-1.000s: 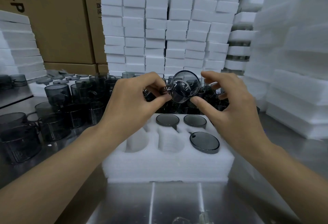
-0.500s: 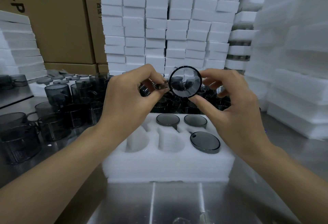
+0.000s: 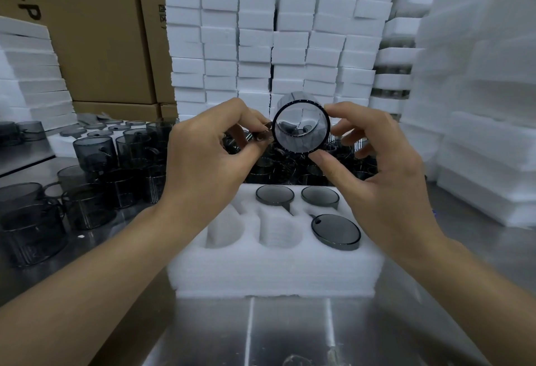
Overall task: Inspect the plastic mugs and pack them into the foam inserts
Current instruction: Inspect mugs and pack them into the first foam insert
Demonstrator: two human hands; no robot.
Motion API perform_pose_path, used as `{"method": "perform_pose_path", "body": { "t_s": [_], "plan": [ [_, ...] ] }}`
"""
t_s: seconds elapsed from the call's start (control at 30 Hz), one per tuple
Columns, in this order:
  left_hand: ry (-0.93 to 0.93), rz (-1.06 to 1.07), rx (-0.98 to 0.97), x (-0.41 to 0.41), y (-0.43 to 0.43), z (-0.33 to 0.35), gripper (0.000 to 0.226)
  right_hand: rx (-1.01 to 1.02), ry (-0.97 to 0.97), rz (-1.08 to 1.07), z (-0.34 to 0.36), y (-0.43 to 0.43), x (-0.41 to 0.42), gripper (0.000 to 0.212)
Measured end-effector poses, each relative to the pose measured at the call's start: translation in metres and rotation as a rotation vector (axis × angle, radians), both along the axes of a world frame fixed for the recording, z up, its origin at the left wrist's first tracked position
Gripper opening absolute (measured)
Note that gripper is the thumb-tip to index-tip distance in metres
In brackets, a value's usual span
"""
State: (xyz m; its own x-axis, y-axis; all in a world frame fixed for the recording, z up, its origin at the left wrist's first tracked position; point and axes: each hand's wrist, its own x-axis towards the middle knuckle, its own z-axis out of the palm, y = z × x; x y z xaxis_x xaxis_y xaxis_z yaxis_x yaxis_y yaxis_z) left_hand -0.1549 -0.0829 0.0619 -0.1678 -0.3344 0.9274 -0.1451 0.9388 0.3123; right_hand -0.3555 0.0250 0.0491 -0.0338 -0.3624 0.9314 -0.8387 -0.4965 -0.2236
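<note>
A smoky transparent plastic mug (image 3: 301, 127) is held up sideways in front of me, its round end facing the camera. My left hand (image 3: 208, 151) pinches its handle at the left. My right hand (image 3: 374, 162) steadies the body, thumb under the rim and fingers curled over the top right. Below lies a white foam insert (image 3: 272, 267) with three mugs seated bottom-up: two in the back row (image 3: 275, 194) (image 3: 320, 194) and one at the front right (image 3: 336, 230). Two front pockets (image 3: 224, 229) are open.
Many loose grey mugs (image 3: 95, 151) crowd the steel table (image 3: 290, 333) at the left and behind the insert. Stacks of white foam blocks (image 3: 261, 35) rise behind and at the right. Cardboard boxes (image 3: 101, 32) stand at the back left.
Both hands have lifted the mug higher and tipped it, so its round end faces the camera more squarely. The insert and its mugs have not moved.
</note>
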Motion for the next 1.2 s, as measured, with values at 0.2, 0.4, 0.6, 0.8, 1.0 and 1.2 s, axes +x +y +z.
{"method": "perform_pose_path", "body": {
  "t_s": [0.2, 0.4, 0.6, 0.8, 1.0, 1.2],
  "plan": [
    [-0.01, 0.007, 0.006, 0.0, 0.002, 0.001, 0.01, 0.009, 0.008, -0.022, -0.002, -0.002, -0.001, 0.06],
    [-0.011, -0.018, 0.02, -0.002, 0.003, 0.002, 0.018, 0.061, -0.004, -0.058, -0.003, -0.003, -0.004, 0.071],
    [-0.034, -0.067, 0.023, -0.003, 0.004, 0.0, 0.037, 0.154, -0.069, -0.025, -0.004, -0.003, -0.002, 0.081],
    [-0.06, -0.067, -0.012, -0.002, 0.001, 0.0, 0.032, 0.184, -0.102, 0.002, -0.004, -0.002, 0.0, 0.083],
    [-0.031, -0.054, 0.028, -0.003, -0.005, -0.001, 0.029, 0.191, -0.098, -0.008, -0.003, 0.0, 0.001, 0.076],
    [-0.016, -0.075, 0.09, -0.004, -0.009, -0.002, 0.025, 0.141, -0.09, 0.006, -0.003, 0.001, 0.002, 0.062]
  ]
}}
